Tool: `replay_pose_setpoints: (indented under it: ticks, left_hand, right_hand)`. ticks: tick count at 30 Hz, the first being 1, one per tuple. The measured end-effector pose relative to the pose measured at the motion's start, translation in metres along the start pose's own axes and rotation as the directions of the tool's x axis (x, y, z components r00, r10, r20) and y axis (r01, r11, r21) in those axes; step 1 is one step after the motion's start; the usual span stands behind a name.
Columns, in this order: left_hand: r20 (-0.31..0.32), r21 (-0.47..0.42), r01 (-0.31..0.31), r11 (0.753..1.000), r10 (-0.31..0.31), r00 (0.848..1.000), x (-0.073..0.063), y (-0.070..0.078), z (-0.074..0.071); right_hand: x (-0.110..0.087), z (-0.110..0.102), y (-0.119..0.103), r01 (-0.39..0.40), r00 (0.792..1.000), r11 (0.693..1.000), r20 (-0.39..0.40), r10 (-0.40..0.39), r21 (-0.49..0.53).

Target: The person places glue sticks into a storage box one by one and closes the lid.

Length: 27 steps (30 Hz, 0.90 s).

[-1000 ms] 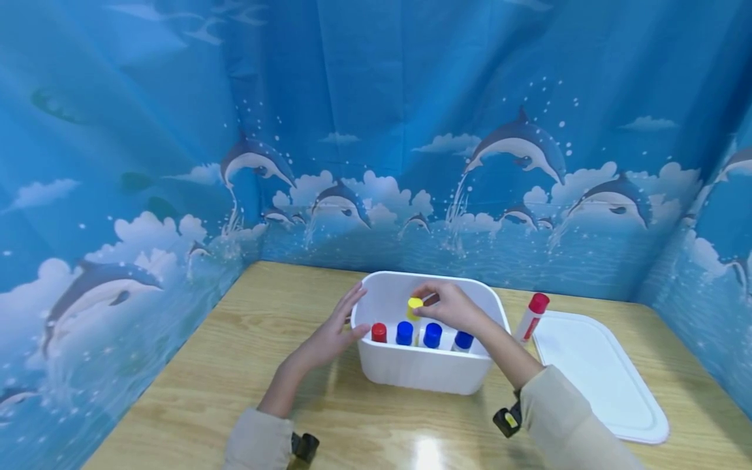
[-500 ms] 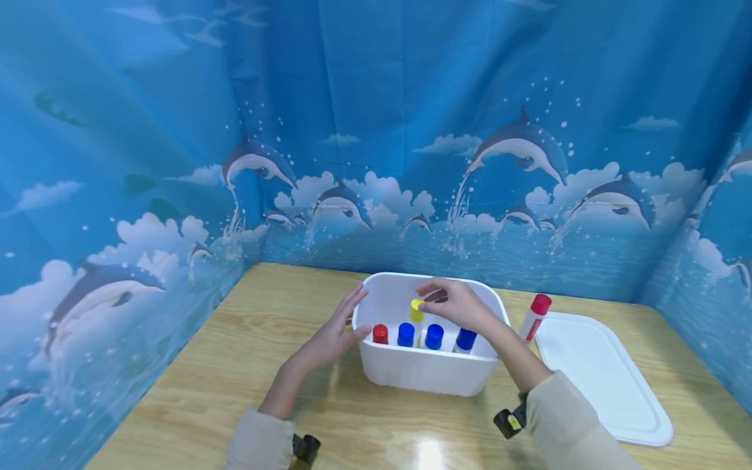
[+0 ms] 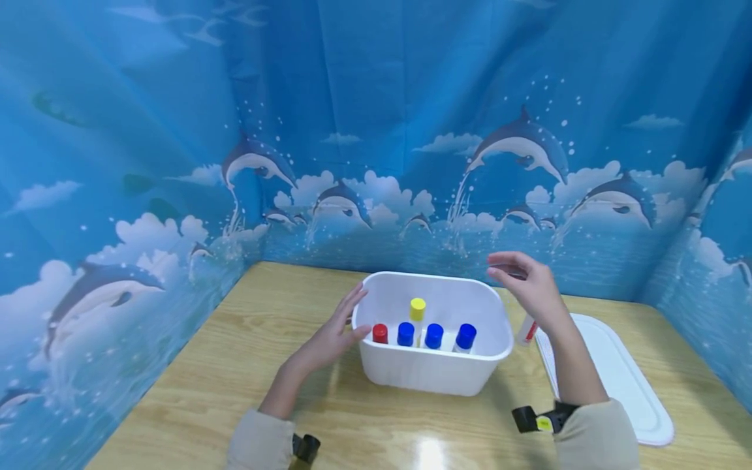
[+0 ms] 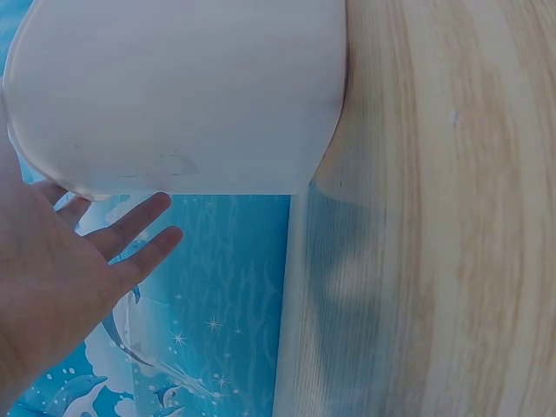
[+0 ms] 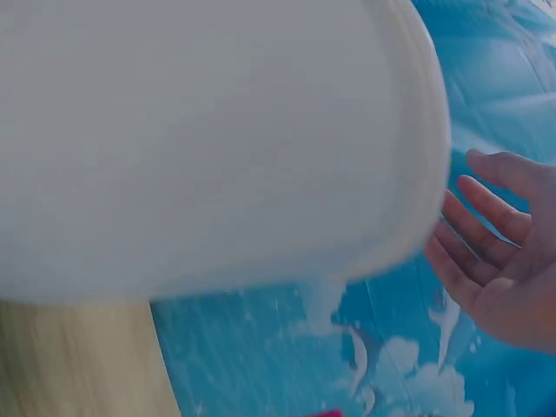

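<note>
A white plastic bin (image 3: 423,369) stands on the table, holding a red-capped glue stick (image 3: 380,333), a yellow-capped one (image 3: 417,316) standing higher than the others, and three with blue caps (image 3: 434,336). My left hand (image 3: 331,336) rests at the bin's left end, fingers spread along the rim and thumb by the front corner. In the left wrist view, that hand's fingers (image 4: 143,252) look fairly straight. Beyond the bin's right end my right hand (image 3: 531,287) hangs in the air, fingers loosely bent, holding nothing. It hides the top of another glue stick (image 3: 527,329) on the table.
A white lid (image 3: 617,378) lies flat on the wooden table (image 3: 235,352) to the right of the bin. A blue dolphin-print curtain (image 3: 376,130) hangs along the table's back and sides. The right wrist view shows the bin's wall (image 5: 217,148) close up.
My right hand has let go of the yellow-capped glue stick, which stays in the bin. That hand has moved up and right, out of the bin. The left hand has stayed at the rim.
</note>
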State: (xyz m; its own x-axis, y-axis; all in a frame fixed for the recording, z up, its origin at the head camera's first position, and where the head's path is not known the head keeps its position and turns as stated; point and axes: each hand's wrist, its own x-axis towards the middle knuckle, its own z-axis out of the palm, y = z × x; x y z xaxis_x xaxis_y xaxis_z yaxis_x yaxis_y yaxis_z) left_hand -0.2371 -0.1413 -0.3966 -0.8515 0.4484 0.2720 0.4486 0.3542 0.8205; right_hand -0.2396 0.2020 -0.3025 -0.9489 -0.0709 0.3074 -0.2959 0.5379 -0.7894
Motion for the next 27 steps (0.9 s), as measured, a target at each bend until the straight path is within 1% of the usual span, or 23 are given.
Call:
replay_pose_setpoints:
  ticks: [4,7,9,13,16,18,19,23,25,26,27]
  left_hand:
    - [-0.002,0.001,0.001,1.000,-0.001,1.000,0.000,0.001,-0.001]
    - [-0.001,0.004,0.006,1.000,-0.006,1.000,0.001,0.002,-0.001]
    - [-0.001,0.002,0.007,1.000,-0.007,1.000,0.001,0.002,-0.001]
    - [0.001,-0.002,0.019,1.000,-0.019,1.000,0.000,0.002,-0.001]
    - [0.005,-0.002,0.022,1.000,-0.022,1.000,0.000,0.002,-0.001]
    - [0.011,-0.002,0.031,1.000,-0.031,0.999,-0.002,0.012,-0.002]
    - [0.015,-0.003,0.035,0.999,-0.035,0.999,-0.004,0.018,-0.003]
    - [0.035,-0.005,0.070,0.998,-0.070,0.997,-0.008,0.041,-0.007]
    - [0.040,-0.008,0.073,0.997,-0.073,0.997,-0.006,0.035,-0.006]
    - [0.040,-0.008,0.074,0.997,-0.074,0.996,-0.004,0.030,-0.005]
    - [0.039,-0.008,0.070,0.997,-0.070,0.997,-0.003,0.024,-0.005]
  right_hand:
    - [-0.008,-0.019,0.016,-0.058,0.994,0.998,-0.096,0.054,-0.040]
    - [-0.013,-0.029,0.029,-0.108,0.983,0.992,-0.157,0.097,-0.063]
    - [-0.016,-0.033,0.039,-0.141,0.974,0.988,-0.187,0.128,-0.060]
    - [-0.022,-0.038,0.057,-0.195,0.961,0.980,-0.206,0.184,-0.035]
    - [-0.025,-0.038,0.071,-0.234,0.955,0.972,-0.187,0.230,0.000]
    - [-0.027,-0.037,0.080,-0.263,0.950,0.964,-0.163,0.265,0.033]
    - [-0.026,-0.036,0.089,-0.278,0.947,0.959,-0.152,0.283,0.048]
    - [-0.010,-0.029,0.172,-0.296,0.935,0.952,-0.183,0.305,0.076]
    - [-0.001,-0.026,0.215,-0.292,0.928,0.954,-0.220,0.301,0.071]
    - [0.003,-0.024,0.232,-0.290,0.925,0.955,-0.239,0.297,0.064]
    - [0.004,-0.023,0.237,-0.293,0.922,0.954,-0.247,0.299,0.060]
